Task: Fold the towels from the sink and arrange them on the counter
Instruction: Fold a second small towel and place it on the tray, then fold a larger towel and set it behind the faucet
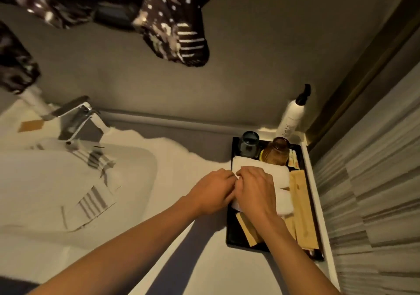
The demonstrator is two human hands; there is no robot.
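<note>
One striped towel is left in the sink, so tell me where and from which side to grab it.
Pinch the striped towel at its raised striped corner, coming from the right, counter side. That corner lies uppermost and flat across the sink, while the rest lies crumpled towards the faucet. Probably the easiest edge to lift.

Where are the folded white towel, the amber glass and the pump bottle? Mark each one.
folded white towel (276,172), head view, on its top face beyond the fingers.
amber glass (278,150), head view, on its side wall.
pump bottle (291,117), head view, on its white body.
</note>
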